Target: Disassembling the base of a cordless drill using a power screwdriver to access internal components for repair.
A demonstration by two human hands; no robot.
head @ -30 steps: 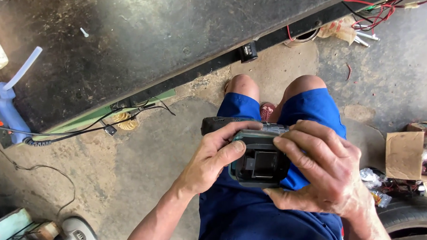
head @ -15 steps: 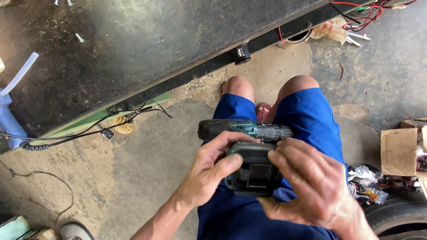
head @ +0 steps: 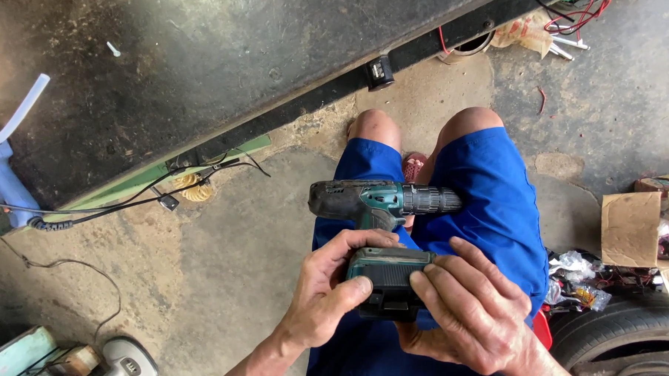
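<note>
The cordless drill [head: 384, 201] has turned body-up over the lap since a second ago, left hand [head: 329, 295] and right hand [head: 472, 311] both clamped on its battery pack [head: 388, 280].

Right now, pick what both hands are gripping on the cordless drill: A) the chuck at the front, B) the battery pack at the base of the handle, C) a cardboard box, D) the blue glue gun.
B: the left hand and right hand both clasp the battery pack at the foot of the cordless drill, whose chuck points away untouched over the blue shorts.
</note>
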